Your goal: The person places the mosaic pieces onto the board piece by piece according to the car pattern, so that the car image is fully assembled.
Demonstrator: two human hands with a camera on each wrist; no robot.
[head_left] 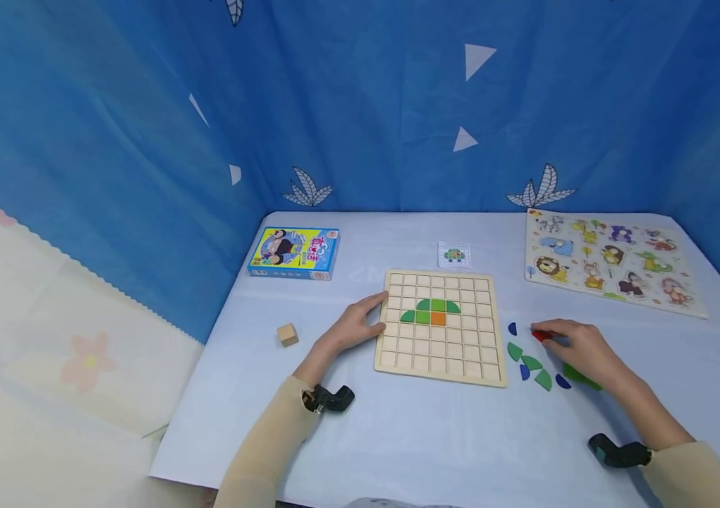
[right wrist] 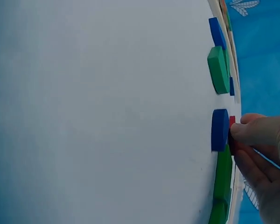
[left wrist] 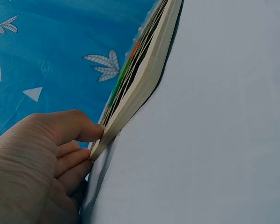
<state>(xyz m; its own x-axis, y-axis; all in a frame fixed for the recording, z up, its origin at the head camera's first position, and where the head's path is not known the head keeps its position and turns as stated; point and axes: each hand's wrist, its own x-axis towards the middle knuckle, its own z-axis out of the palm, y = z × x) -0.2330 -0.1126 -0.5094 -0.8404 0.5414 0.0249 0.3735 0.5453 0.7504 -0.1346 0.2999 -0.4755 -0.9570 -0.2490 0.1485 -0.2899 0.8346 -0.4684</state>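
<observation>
My left hand (head_left: 355, 324) touches the left edge of a wooden grid board (head_left: 398, 360), its thumb and fingers spread along the rim. In the left wrist view, the thumb meets the board's edge (left wrist: 144, 86). Several green pieces and one orange square (head_left: 438, 319) lie in the board's cells. To the board's right, my right hand (head_left: 584, 346) pinches a red piece (head_left: 541, 336) between thumb and fingers, just above or at the table; contact cannot be told. Around it lie green quarter-round pieces (head_left: 544, 379), blue half-round pieces (head_left: 563, 381) and green pieces (head_left: 580, 377) partly hidden by the hand.
Behind the board lies a small pattern card (head_left: 454, 255). An animal puzzle board (head_left: 613, 261) occupies the back right of the white table (head_left: 398, 437). A blue and yellow box (head_left: 295, 252) lies back left, with a wooden cube (head_left: 287, 334) nearer. Blue curtain (head_left: 366, 106) hangs behind.
</observation>
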